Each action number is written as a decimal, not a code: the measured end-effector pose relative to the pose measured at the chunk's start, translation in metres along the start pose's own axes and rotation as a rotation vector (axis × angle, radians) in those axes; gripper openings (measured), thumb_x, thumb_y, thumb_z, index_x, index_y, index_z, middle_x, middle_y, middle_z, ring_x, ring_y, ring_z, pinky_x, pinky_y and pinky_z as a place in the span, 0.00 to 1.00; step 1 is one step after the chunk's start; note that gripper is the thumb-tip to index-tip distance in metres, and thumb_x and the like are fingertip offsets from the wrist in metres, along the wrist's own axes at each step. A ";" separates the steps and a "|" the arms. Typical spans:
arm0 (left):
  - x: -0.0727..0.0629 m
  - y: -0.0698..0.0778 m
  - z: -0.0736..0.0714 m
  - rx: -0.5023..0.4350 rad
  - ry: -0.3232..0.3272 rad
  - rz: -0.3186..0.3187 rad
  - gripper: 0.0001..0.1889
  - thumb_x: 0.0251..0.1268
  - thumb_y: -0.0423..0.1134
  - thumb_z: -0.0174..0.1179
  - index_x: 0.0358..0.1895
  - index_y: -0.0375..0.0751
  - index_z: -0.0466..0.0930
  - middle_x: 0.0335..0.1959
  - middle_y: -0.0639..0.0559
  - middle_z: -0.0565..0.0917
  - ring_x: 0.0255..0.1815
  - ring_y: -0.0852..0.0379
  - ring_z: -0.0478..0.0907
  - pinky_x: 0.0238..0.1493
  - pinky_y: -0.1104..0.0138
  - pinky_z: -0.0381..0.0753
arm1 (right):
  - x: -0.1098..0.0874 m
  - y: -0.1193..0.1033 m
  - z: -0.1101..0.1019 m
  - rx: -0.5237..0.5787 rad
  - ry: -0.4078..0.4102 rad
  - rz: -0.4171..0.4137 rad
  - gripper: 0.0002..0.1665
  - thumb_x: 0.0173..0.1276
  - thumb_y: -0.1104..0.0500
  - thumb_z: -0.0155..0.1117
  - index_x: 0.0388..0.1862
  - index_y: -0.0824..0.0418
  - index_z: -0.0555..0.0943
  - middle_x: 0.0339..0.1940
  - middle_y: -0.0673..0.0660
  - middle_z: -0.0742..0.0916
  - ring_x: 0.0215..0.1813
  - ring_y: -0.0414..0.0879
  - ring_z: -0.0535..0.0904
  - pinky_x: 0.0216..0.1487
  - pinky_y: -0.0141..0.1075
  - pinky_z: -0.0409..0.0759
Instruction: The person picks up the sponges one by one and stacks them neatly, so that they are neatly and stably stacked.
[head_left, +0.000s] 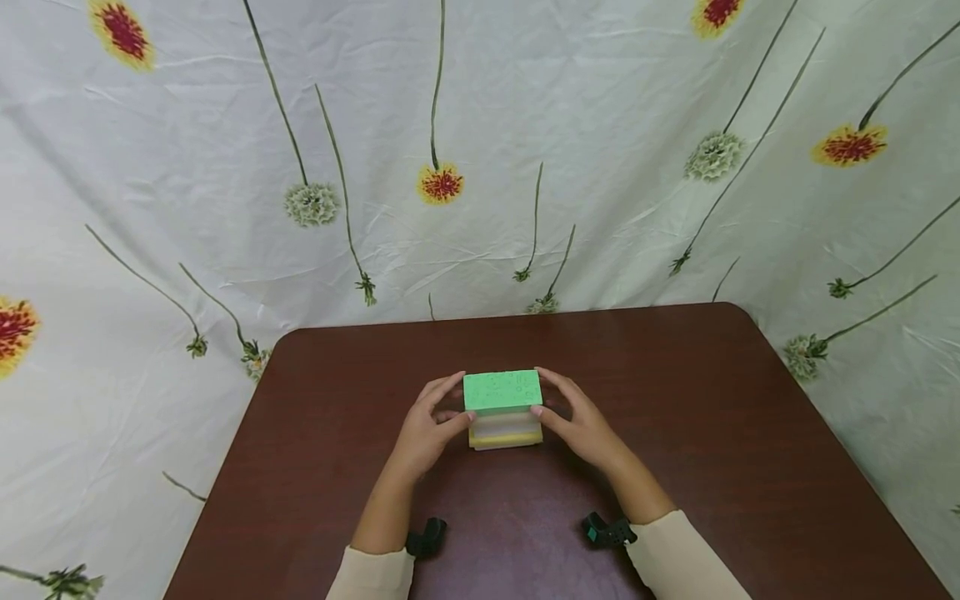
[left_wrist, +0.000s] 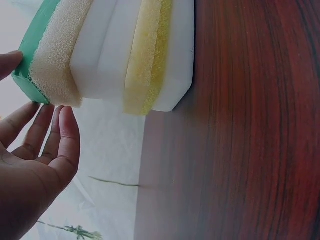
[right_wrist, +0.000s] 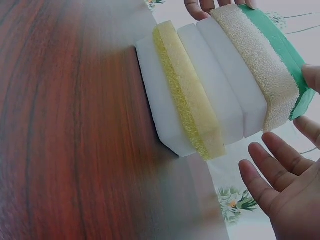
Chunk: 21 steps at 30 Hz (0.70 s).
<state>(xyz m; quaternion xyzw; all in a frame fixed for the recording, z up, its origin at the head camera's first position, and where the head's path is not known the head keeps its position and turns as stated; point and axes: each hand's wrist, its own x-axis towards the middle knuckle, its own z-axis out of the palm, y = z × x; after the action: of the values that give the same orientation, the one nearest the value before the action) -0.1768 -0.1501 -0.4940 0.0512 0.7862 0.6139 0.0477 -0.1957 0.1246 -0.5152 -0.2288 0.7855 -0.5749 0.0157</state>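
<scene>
A sponge with a green top [head_left: 502, 390] and a beige mesh side [left_wrist: 57, 55] lies uppermost on a stack at the table's middle. My left hand [head_left: 426, 432] pinches its left end, thumb at the near corner and index finger at the far one. My right hand [head_left: 587, 423] pinches the right end the same way. The other fingers of both hands stay extended beside the stack. Beneath are two white sponges [right_wrist: 232, 75], then a yellow sponge [right_wrist: 187, 90] with a coarse face, then another white sponge [right_wrist: 162, 100] on the table.
The dark reddish-brown table [head_left: 345, 375] has rounded far corners. Behind and beside it hangs a white cloth [head_left: 487, 100] printed with flowers and stems. Each wrist wears a black camera band, such as the left band [head_left: 427, 537].
</scene>
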 end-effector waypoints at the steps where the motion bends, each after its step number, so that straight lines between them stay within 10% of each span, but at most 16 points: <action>1: 0.000 0.000 0.000 -0.003 -0.001 0.002 0.33 0.66 0.41 0.69 0.73 0.60 0.69 0.69 0.52 0.70 0.64 0.49 0.73 0.59 0.61 0.78 | 0.000 0.000 0.000 -0.001 0.001 -0.001 0.36 0.75 0.57 0.63 0.79 0.49 0.63 0.71 0.58 0.74 0.73 0.56 0.70 0.69 0.58 0.72; 21: -0.012 0.015 -0.021 -0.098 0.144 0.066 0.25 0.75 0.48 0.60 0.72 0.54 0.70 0.67 0.49 0.77 0.65 0.56 0.76 0.58 0.75 0.76 | 0.002 -0.014 -0.013 0.026 0.076 -0.078 0.30 0.74 0.65 0.61 0.74 0.60 0.69 0.66 0.65 0.78 0.67 0.62 0.75 0.67 0.57 0.73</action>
<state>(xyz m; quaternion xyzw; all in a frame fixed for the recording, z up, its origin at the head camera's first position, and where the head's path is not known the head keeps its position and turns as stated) -0.1678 -0.1686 -0.4741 0.0306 0.7544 0.6552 -0.0268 -0.1966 0.1325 -0.4971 -0.2369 0.7685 -0.5934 -0.0334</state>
